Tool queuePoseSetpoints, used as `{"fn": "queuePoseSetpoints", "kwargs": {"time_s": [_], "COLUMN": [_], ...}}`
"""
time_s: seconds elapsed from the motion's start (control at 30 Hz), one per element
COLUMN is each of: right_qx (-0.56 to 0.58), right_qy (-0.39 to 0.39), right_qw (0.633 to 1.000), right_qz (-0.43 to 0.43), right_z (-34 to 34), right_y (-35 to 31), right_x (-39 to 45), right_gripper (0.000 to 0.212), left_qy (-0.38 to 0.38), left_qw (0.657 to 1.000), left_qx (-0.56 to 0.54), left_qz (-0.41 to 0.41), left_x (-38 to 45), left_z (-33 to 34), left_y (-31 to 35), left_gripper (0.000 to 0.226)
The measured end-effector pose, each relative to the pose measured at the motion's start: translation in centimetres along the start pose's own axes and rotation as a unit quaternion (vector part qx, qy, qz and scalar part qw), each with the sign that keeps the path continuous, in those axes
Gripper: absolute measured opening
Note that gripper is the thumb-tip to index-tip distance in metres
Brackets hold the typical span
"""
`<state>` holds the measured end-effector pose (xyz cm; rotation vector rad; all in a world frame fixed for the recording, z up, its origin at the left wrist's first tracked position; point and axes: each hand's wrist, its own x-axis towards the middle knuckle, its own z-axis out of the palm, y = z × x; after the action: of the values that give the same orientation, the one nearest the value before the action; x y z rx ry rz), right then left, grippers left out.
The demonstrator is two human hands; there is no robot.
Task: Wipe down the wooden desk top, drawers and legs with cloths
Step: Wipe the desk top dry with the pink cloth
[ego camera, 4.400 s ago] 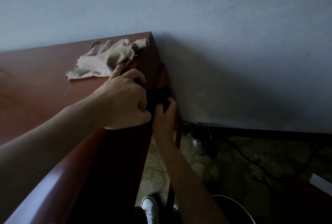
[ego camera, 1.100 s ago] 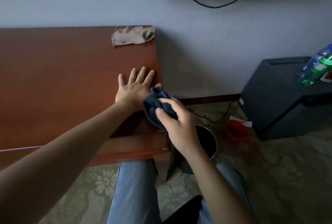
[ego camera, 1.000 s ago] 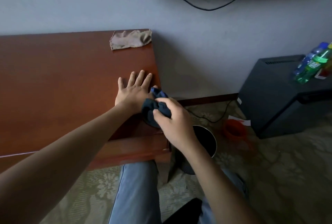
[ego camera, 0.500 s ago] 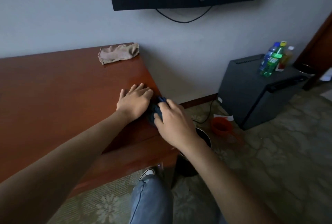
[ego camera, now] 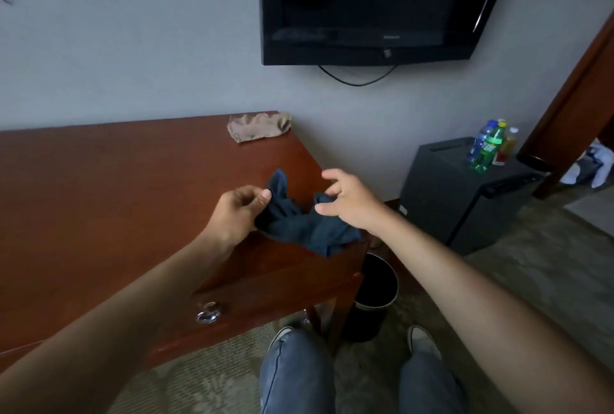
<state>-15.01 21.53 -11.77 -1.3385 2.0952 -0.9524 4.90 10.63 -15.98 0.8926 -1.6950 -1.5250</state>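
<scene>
Desk top: reddish wooden desk [ego camera: 99, 187] set against a grey wall, its right end and front right corner in view.
Dark cloth: dark blue cloth [ego camera: 305, 227] lies bunched near the front right corner, one fold hanging just past the right edge.
Left hand: left hand [ego camera: 237, 211] pinches the cloth's left end between thumb and curled fingers.
Right hand: right hand [ego camera: 349, 201] pinches the cloth's right end, the other fingers spread.
Second cloth: beige cloth [ego camera: 259, 126] rests at the back right corner, well apart from the hands.
Drawer: drawer front with a ring pull [ego camera: 207, 314] below the front edge.
Right of desk: black bin [ego camera: 375, 300] beside the leg; black cabinet [ego camera: 465, 191] bearing bottles [ego camera: 488, 148].
Wall: television [ego camera: 375, 5] mounted above.
Floor: patterned carpet [ego camera: 531, 264] lies open between desk and cabinet.
</scene>
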Motion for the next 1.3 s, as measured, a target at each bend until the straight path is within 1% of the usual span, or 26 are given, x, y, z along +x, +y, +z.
{"fn": "queuePoseSetpoints", "kwargs": {"time_s": [0.07, 0.1, 0.13, 0.17, 0.2, 0.23, 0.3, 0.37, 0.43, 0.47, 0.5, 0.57, 0.6, 0.63, 0.73, 0.8, 0.87, 0.9, 0.93, 1.0, 1.07, 1.13, 1.17, 1.2, 1.27, 1.3], "right_qx": [-0.013, -0.012, 0.0, 0.011, 0.01, -0.001, -0.05, -0.067, -0.036, -0.017, 0.007, 0.032, 0.022, 0.008, -0.019, -0.004, 0.067, 0.113, 0.167, 0.255, 0.273, 0.244, 0.209, 0.16, 0.072, 0.046], "right_qy": [0.048, 0.082, 0.109, 0.126, 0.125, 0.106, 0.034, -0.059, -0.138, -0.164, -0.18, -0.191, -0.188, -0.18, -0.148, -0.157, -0.182, -0.184, -0.176, -0.146, -0.123, -0.093, -0.08, -0.084, -0.132, -0.154], "right_qw": [0.999, 0.996, 0.994, 0.992, 0.992, 0.994, 0.998, 0.995, 0.989, 0.986, 0.983, 0.981, 0.982, 0.984, 0.987, 0.983, 0.975, 0.97, 0.962, 0.943, 0.937, 0.939, 0.943, 0.947, 0.935, 0.918], "right_qz": [-0.006, -0.014, -0.024, -0.03, -0.033, -0.033, -0.036, -0.04, -0.042, -0.04, -0.035, -0.02, -0.013, 0.0, 0.064, 0.094, 0.107, 0.115, 0.126, 0.155, 0.182, 0.222, 0.246, 0.267, 0.321, 0.362], "right_z": [-0.2, -0.3, -0.5, -0.7, -0.9, -1.1, -1.6, -2.1, -2.6, -2.9, -3.1, -3.9, -4.4, -5.0, -7.0, -8.4, -9.6, -10.2, -10.8, -11.6, -11.2, -9.5, -8.1, -6.7, -3.8, -2.7], "right_y": [-0.4, -0.3, -0.2, -0.1, -0.1, -0.1, 0.0, 0.1, 0.1, 0.1, 0.1, -0.1, -0.3, -0.8, -3.1, -5.1, -7.4, -8.8, -10.2, -12.7, -14.2, -13.9, -13.1, -12.0, -9.6, -8.4], "right_x": [0.8, 1.5, 2.4, 3.4, 4.7, 6.1, 9.5, 12.5, 14.7, 15.4, 15.8, 16.6, 16.8, 17.0, 17.5, 17.8, 17.9, 17.9, 17.6, 17.1, 16.4, 15.3, 14.6, 13.6, 11.4, 10.4], "right_gripper": [0.036, 0.023, 0.013, 0.01, 0.013, 0.015, 0.013, 0.014, 0.015, 0.018, 0.019, 0.013, 0.007, 0.011, 0.044, 0.052, 0.045, 0.035, 0.023, 0.014, 0.008, 0.004, 0.005, 0.007, 0.011, 0.013], "left_qy": [0.04, 0.065, 0.088, 0.107, 0.126, 0.143, 0.178, 0.218, 0.246, 0.255, 0.258, 0.242, 0.226, 0.208, 0.18, 0.172, 0.189, 0.206, 0.223, 0.25, 0.26, 0.27, 0.285, 0.308, 0.32, 0.294], "left_qw": [0.999, 0.997, 0.996, 0.994, 0.992, 0.988, 0.978, 0.967, 0.96, 0.957, 0.955, 0.955, 0.956, 0.956, 0.951, 0.952, 0.943, 0.935, 0.926, 0.912, 0.914, 0.919, 0.92, 0.912, 0.866, 0.845], "left_qx": [-0.036, -0.031, -0.023, -0.01, 0.014, 0.047, 0.104, 0.101, 0.072, 0.058, 0.046, 0.02, 0.006, -0.006, -0.061, -0.078, -0.132, -0.165, -0.195, -0.24, -0.246, -0.215, -0.164, -0.085, 0.073, 0.103], "left_qz": [-0.007, -0.003, -0.001, -0.005, -0.01, -0.017, -0.041, -0.082, -0.112, -0.125, -0.138, -0.169, -0.187, -0.206, -0.243, -0.243, -0.241, -0.237, -0.233, -0.221, -0.191, -0.188, -0.214, -0.258, -0.377, -0.435], "left_x": [0.5, 1.2, 1.9, 2.8, 3.8, 5.0, 7.2, 8.8, 9.7, 9.9, 10.0, 10.0, 9.8, 9.7, 9.3, 9.1, 8.8, 8.7, 8.6, 8.7, 8.9, 9.0, 8.8, 8.3, 6.6, 5.3], "left_z": [-1.7, -2.3, -2.8, -3.2, -3.7, -4.2, -5.2, -5.9, -6.3, -6.4, -6.6, -7.1, -7.3, -7.7, -9.0, -9.8, -10.7, -11.2, -11.8, -13.1, -14.3, -15.3, -15.5, -15.4, -14.6, -13.4], "left_y": [0.9, 1.4, 1.7, 1.9, 1.9, 1.6, 1.0, 0.3, 0.4, 0.8, 1.2, 2.4, 3.3, 4.2, 7.5, 9.7, 11.6, 12.4, 13.1, 14.4, 15.2, 14.6, 13.7, 12.3, 8.8, 7.1], "left_gripper": [0.026, 0.027, 0.027, 0.027, 0.025, 0.025, 0.024, 0.021, 0.016, 0.014, 0.017, 0.024, 0.021, 0.02, 0.023, 0.029, 0.032, 0.031, 0.026, 0.014, 0.02, 0.032, 0.037, 0.036, 0.035, 0.032]}}
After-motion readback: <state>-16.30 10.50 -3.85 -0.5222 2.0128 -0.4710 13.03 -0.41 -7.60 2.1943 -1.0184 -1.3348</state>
